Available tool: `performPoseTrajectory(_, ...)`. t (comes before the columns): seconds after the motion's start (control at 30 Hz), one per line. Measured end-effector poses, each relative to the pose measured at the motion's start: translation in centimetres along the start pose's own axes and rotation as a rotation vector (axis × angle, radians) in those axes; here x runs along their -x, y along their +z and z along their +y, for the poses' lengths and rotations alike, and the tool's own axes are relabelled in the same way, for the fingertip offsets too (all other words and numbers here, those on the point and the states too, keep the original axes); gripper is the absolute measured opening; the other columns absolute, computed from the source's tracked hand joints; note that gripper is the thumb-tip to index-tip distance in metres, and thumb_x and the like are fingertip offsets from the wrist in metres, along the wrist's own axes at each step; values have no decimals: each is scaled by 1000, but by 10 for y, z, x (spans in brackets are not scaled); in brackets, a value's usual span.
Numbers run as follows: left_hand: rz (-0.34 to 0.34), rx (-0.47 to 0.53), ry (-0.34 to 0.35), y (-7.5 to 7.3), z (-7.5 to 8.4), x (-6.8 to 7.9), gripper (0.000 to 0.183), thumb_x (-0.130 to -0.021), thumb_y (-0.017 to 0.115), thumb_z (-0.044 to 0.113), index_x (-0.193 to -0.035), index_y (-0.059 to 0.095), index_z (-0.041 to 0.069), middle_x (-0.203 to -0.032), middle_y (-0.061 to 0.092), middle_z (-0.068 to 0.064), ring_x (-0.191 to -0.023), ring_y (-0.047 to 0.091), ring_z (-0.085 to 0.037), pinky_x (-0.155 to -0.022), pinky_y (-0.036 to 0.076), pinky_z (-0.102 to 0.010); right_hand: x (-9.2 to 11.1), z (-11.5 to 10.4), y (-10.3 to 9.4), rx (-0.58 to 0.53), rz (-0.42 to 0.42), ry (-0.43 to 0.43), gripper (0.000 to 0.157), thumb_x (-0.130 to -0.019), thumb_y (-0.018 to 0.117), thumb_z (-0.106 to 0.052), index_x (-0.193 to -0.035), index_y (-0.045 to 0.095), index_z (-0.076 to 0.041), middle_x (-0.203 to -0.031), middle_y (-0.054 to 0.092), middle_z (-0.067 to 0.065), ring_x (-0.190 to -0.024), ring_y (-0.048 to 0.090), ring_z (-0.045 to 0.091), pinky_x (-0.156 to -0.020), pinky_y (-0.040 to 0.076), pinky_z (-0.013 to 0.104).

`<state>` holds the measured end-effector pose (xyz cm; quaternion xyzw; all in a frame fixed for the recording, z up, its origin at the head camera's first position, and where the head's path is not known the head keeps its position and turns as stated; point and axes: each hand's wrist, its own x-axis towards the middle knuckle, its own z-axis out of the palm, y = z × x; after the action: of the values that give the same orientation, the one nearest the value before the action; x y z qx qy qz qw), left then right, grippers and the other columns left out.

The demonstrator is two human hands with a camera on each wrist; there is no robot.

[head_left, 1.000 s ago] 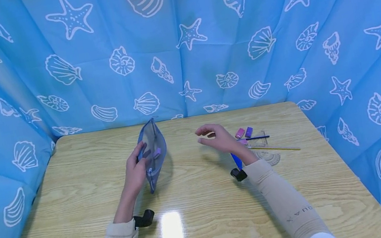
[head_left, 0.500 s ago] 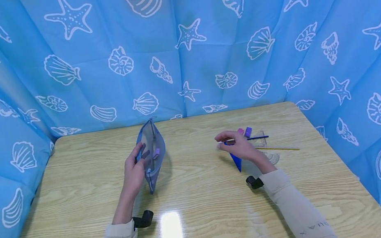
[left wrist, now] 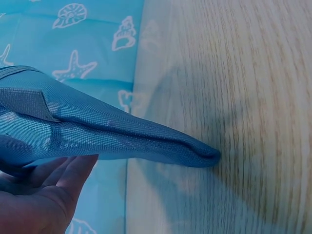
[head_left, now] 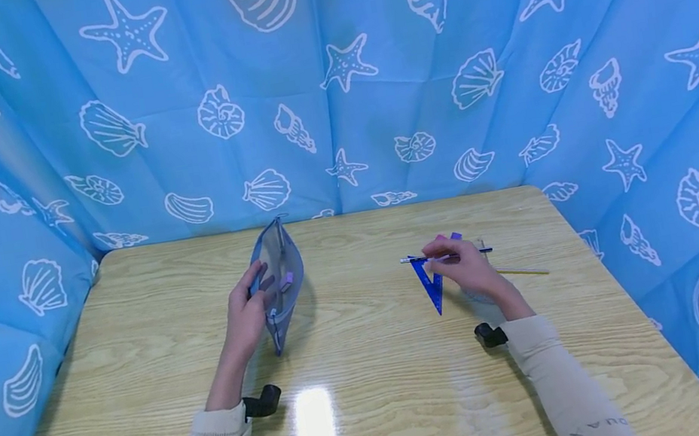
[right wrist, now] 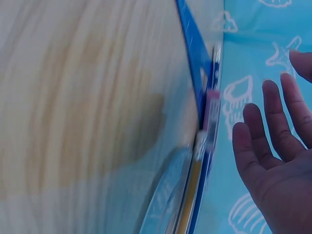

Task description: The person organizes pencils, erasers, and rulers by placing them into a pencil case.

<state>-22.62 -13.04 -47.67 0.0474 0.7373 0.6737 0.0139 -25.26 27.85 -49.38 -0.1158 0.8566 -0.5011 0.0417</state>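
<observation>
My left hand grips a blue mesh zip pouch by its left side, its mouth spread wide. Inside lies a small purple eraser. In the left wrist view, the fingers support the pouch's mesh wall from beneath. My right hand hovers over a group of stationery, palm empty and fingers spread in the right wrist view. Below it lie a blue set square, a dark blue pencil, a yellow pencil, a pink eraser and a clear protractor. The hand partly hides these.
Another purple eraser shows just behind the right hand. The wood-grain table ends at a blue curtain with white shell prints, at the back and both sides. A bright glare lies on the table's front.
My right hand has moved right, from between the pouch and the stationery to over the stationery, uncovering the blue set square. The left hand and pouch have stayed nearly still.
</observation>
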Motion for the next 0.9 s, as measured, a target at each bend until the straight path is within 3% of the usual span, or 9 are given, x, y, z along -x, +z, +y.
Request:
performPoseTrajectory(0.17,-1,-6,3,0,0,0,60,-100,26,-2,-160,22,-2,-165,28,-20,-147,37,-39,-121,36,-51,1,19,-12,10,51,-8,36,-100,66,-16,-129,63,5,-129,63,24,-118,62,39,-96,57,29)
performPoseTrajectory(0.27,1,-11,1,-1,0,0,60,-100,26,-2,-160,22,-2,-165,28,-20,-147,38,-39,-121,36,-52,3,26,-20,12,72,-26,36,-99,66,-14,-128,64,5,-128,65,25,-114,64,39,-88,56,20)
performPoseTrajectory(0.53,2,-1,-7,-1,0,0,61,-100,26,-2,-160,22,-2,-165,28,-19,-147,37,-39,-121,37,-51,2,41,-40,80,137,3,38,-101,62,-17,-132,62,5,-133,62,25,-120,58,36,-103,53,43)
performPoseTrajectory(0.73,-3,-1,-5,-2,2,1,60,-100,26,-1,-160,21,-2,-165,27,-19,-148,37,-40,-121,36,-52,-5,49,-51,106,157,16,39,-100,64,-16,-133,61,5,-131,62,26,-119,57,37,-98,51,33)
performPoseTrajectory(0.9,-18,0,-14,-2,4,2,61,-100,25,-1,-161,19,-1,-166,26,-19,-148,35,-39,-122,35,-52,-12,52,-57,154,169,18,41,-99,65,-14,-133,60,7,-131,62,28,-119,58,40,-101,52,45)
